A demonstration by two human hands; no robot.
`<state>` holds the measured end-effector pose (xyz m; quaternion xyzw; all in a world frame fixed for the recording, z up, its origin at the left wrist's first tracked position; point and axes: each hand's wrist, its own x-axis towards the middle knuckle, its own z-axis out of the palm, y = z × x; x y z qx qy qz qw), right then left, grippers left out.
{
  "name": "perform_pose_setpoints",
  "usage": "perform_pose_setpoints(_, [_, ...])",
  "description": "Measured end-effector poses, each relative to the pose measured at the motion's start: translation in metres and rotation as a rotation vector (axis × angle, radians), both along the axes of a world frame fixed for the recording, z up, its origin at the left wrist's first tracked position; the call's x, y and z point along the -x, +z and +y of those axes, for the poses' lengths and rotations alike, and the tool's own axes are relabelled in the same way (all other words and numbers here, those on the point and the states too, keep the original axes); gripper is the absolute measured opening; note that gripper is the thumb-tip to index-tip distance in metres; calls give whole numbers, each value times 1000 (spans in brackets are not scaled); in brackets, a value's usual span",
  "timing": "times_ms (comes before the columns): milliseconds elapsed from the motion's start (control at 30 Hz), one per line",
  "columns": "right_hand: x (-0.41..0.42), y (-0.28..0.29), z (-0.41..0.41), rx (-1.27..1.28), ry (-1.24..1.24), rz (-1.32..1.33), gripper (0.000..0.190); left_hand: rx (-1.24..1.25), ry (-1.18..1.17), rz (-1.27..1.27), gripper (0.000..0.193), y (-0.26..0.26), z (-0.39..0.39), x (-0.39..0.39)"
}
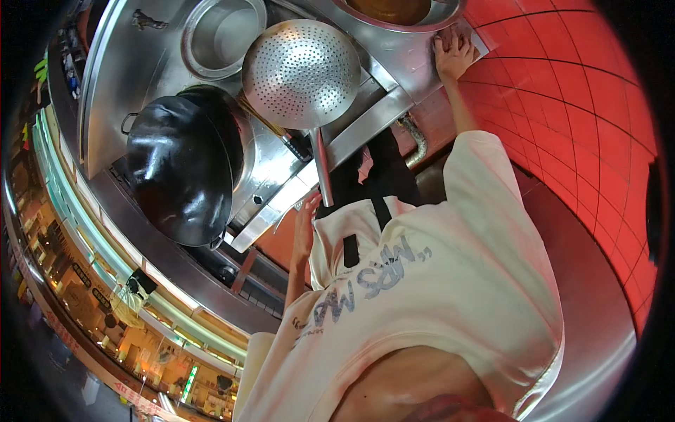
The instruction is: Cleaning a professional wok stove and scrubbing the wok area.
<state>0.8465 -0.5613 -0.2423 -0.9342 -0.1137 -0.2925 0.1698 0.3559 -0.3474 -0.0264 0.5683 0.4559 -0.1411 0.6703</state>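
Observation:
My right hand (454, 51) lies palm down with its fingers spread at the corner of the steel counter, beside the red tiled wall. A large metal bowl (445, 18) of brown contents stands just beyond it. Low in front of my body, my left hand (306, 213) is at the counter's front edge, fingers extended, with no held thing visible; part of it is hard to make out. Close to it hangs the handle of a large perforated metal strainer (301, 74). Left of the strainer a black wok (179, 171) rests tilted over the stove.
A round steel pot (225, 37) is set in the counter behind the strainer. A small dark object (149, 21) lies at the far left of the counter. Below the counter runs a flexible metal hose (417, 141). The red tiled wall (564, 95) bounds the right side.

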Motion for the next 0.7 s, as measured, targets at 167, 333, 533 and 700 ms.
perform_pose_setpoints(167, [15,12,23,-41,213,16,49,259,49,9,69,-11,-43,-26])
perform_pose_setpoints(333, [54,26,56,-12,411,217,48,277,-71,17,66,-2,-64,-72])
perform_pose_setpoints(533, [99,50,58,13,768,424,45,203,-76,40,66,-35,-47,-57])
perform_pose_setpoints(700, [98,48,36,117,962,555,42,-11,-12,-32,64,-39,-42,-47])
